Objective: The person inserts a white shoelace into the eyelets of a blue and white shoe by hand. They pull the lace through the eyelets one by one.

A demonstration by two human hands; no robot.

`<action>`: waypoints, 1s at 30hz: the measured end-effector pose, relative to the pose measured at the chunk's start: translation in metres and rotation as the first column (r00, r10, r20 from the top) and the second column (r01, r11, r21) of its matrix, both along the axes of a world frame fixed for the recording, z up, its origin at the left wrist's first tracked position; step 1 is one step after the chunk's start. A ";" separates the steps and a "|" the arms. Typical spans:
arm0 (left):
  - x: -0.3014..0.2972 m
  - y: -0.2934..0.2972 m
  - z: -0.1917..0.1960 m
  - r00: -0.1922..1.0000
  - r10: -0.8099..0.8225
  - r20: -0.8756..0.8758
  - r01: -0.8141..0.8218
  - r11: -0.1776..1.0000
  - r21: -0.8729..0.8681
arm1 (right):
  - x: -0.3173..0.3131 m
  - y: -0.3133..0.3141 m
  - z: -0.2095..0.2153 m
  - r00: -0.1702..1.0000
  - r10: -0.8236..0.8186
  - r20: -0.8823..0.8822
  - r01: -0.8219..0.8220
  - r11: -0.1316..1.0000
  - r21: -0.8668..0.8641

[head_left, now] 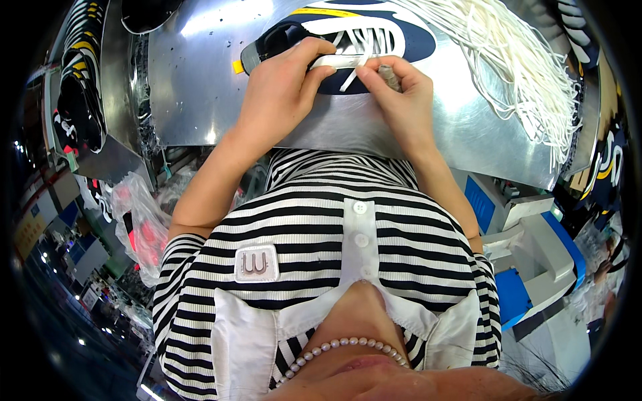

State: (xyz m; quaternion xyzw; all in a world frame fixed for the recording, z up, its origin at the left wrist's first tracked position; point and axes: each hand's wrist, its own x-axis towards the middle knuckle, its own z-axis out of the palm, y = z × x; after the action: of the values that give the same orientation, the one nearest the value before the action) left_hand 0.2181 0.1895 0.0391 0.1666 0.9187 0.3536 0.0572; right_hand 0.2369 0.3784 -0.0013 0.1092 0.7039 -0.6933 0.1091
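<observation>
A navy sneaker (420, 45) with white and yellow trim lies on the metal worktop, its toe toward the right. White shoelace (367, 41) crosses its opening in several rows, and a loose lace end hangs over the near side. My left hand (284, 83) pinches the white eyelet edge of the sneaker between thumb and forefinger. Beside it, my right hand (404, 93) is closed on the shoelace at that same edge, thumb against forefinger. A greyish wrap (388, 77) covers one finger of the right hand. The fingertips partly hide the eyelets.
A thick bundle of white laces (511, 73) spreads over the right of the metal worktop (207, 87). Several shoes (81, 87) stand in a row at the left. Clear plastic bags (137, 214) hang below the left edge. A grey and blue machine (535, 247) stands at lower right.
</observation>
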 end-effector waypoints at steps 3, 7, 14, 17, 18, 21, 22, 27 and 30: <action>-0.003 0.001 0.001 0.999 -0.030 0.027 0.030 0.999 0.026 | -0.007 -0.001 0.006 0.989 -0.028 -0.143 0.028 1.000 0.004; -0.006 0.013 -0.001 0.999 0.020 0.049 -0.017 0.998 -0.067 | -0.019 -0.005 -0.007 0.952 -0.013 -0.305 0.053 0.991 0.123; -0.005 0.015 -0.019 0.966 0.019 -0.257 -0.041 0.996 -0.081 | 0.006 0.010 0.010 0.978 0.111 -0.176 -0.082 0.983 0.162; -0.008 0.014 -0.025 0.946 -0.014 -0.324 -0.009 0.998 -0.069 | 0.011 0.016 0.007 0.962 0.195 -0.193 -0.134 0.948 0.288; -0.008 0.014 -0.026 0.949 -0.019 -0.315 -0.001 0.998 -0.064 | 0.010 0.017 0.007 0.959 0.212 -0.187 -0.148 0.939 0.309; -0.010 0.014 -0.022 0.959 -0.041 -0.280 0.029 0.998 -0.047 | 0.003 0.020 0.009 0.954 0.254 -0.159 -0.187 0.919 0.347; -0.010 0.013 -0.020 0.964 -0.054 -0.260 0.045 0.998 -0.041 | 0.002 0.021 0.009 0.955 0.261 -0.144 -0.200 0.918 0.342; -0.009 0.011 -0.022 0.961 -0.171 -0.215 0.179 0.984 0.019 | -0.012 0.009 0.019 0.972 0.233 0.029 -0.234 0.955 0.185; -0.005 0.013 -0.018 0.975 -0.154 -0.160 0.162 0.986 0.035 | -0.016 0.005 0.019 0.969 0.239 0.058 -0.245 0.934 0.260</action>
State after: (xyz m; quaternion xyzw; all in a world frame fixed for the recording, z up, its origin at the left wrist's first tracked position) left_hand 0.2129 0.2024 0.0214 0.2678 0.8955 0.3554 0.0086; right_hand 0.2212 0.3831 0.0178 0.0441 0.7970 -0.5726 0.1870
